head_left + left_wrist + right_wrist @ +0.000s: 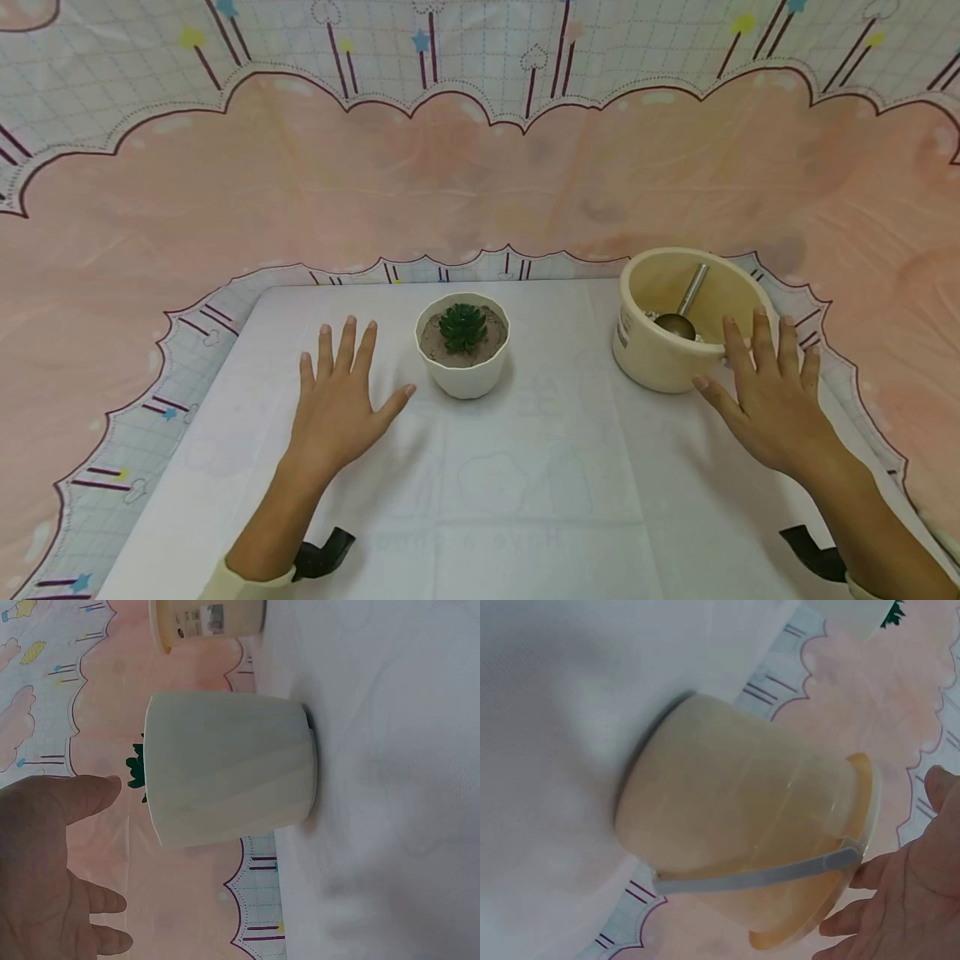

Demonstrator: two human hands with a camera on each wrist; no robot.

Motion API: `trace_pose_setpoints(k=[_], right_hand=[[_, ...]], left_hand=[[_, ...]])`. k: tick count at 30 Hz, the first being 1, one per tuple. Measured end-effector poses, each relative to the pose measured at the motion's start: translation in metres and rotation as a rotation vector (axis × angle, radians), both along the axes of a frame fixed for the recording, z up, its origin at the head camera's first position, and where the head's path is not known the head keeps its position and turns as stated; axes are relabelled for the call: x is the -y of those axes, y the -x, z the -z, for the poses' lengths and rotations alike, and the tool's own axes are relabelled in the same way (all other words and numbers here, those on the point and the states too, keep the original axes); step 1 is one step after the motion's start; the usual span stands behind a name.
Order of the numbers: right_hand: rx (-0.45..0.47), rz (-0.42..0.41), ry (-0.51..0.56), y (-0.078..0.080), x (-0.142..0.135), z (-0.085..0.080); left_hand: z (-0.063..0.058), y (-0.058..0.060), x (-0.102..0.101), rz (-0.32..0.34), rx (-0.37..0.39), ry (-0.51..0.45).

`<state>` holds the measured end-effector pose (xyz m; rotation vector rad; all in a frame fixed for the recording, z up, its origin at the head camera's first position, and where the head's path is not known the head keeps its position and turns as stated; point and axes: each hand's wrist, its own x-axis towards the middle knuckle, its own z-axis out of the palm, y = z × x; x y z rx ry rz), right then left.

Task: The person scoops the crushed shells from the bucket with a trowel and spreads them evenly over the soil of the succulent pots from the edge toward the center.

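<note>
Two bare hands spread wide over a white surface (540,483), holding nothing. At left, the left hand (333,417), fingers apart, points its thumb toward a white pot (465,381), which stands near it with a green succulent (462,327) inside. Further right stands a cream bucket (656,360), a metal scoop (678,323) leaning in it. Rightmost, the right hand (778,408) fans its fingers beside the bucket's rim; whether they touch, I cannot tell

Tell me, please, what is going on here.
A person's open left hand hovers near a white pot with a green succulent. Their open right hand is beside a cream bucket holding a metal scoop; whether it touches the bucket is unclear. Neither hand grips anything. Both containers stand upright on the white surface.
</note>
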<state>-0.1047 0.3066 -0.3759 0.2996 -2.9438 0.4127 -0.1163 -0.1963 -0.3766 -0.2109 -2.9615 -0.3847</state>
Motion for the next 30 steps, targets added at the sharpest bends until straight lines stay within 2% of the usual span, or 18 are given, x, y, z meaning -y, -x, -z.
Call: trace_pose_setpoints(k=[9, 15, 30], right_hand=[[-0.014, 0.002, 0.023, -0.003, 0.0, 0.0], [-0.044, -0.001, 0.057, -0.003, 0.002, -0.001], [-0.067, -0.028, 0.09, -0.003, 0.009, 0.005]], left_hand=[[-0.001, -0.001, -0.001, 0.006, -0.008, -0.002], [-0.003, -0.004, -0.009, 0.015, -0.028, -0.042], [0.004, -0.022, -0.036, 0.099, -0.08, -0.09]])
